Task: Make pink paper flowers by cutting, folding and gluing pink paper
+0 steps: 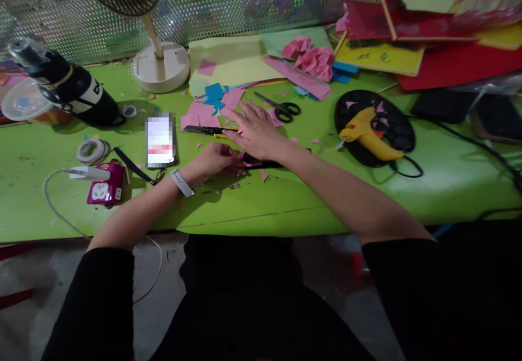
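My right hand lies flat on the green table with its fingers stretched out over pink paper pieces, the fingertips next to a black and yellow utility knife. My left hand, with a white watch on the wrist, sits just below it, fingers curled on a small pink paper piece beside a dark flat strip. Black scissors lie just beyond the right hand.
A yellow glue gun rests on a black tray at the right. A phone, tape rolls, a pink power socket, a black bottle and a fan base stand at the left. Coloured paper is stacked at the back.
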Demonstrator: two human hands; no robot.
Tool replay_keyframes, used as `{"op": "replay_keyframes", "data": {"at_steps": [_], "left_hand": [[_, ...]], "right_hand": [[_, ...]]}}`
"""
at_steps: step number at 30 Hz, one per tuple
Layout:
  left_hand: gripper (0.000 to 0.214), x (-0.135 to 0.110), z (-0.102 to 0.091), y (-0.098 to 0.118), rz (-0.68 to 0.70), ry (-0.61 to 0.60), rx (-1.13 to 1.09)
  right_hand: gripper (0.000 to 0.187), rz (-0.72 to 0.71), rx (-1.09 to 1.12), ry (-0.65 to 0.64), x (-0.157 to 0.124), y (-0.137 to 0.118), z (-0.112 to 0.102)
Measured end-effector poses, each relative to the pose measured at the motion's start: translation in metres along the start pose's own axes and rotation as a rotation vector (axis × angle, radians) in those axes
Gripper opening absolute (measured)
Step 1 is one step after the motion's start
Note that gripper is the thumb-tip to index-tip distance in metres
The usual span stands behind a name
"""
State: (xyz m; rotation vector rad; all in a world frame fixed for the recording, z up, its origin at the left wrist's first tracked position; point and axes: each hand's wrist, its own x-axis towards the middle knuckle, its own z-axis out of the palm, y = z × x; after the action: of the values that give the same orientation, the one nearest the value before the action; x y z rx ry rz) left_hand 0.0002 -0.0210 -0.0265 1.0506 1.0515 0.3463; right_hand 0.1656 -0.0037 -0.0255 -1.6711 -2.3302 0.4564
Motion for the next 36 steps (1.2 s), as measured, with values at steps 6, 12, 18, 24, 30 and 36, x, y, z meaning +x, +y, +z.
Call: {"op": "replay_keyframes", "data": {"at_steps": [6,12,18,24,30,36], "left_hand": [[0.011,0.0003,-0.0003,-0.0010,0.003,-0.005,-0.006],[0.013,-0.0009,-0.0006,-0.0007,0.001,-0.005,-0.003],[0.013,-0.0021,0.0000,0.0005,0.005,-0.004,0.009],[0.012,-0.0033,-0.0001,0.0002,0.014,-0.002,0.010],[0.011,-0.0025,-0.0002,-0.0026,0.010,0.002,-0.001],[0.013,-0.0010,-0.0025,-0.0050,0.032,-0.014,0.001]], "right_hand": [[0.074,0.024,-0.024,-0.038,-0.0017,-0.0058,-0.0053],[0.074,-0.006,-0.013,0.004,-0.0004,-0.0009,-0.0007],[0.075,0.004,0.008,-0.013,-0.0004,-0.0016,-0.0019],[0.075,0.002,0.034,-0.005,-0.0016,-0.0040,-0.0044],[0.078,0.013,0.011,-0.024,-0.0025,-0.0061,-0.0062],[0.074,0.026,0.002,-0.040,-0.0025,-0.0076,-0.0070]]}}
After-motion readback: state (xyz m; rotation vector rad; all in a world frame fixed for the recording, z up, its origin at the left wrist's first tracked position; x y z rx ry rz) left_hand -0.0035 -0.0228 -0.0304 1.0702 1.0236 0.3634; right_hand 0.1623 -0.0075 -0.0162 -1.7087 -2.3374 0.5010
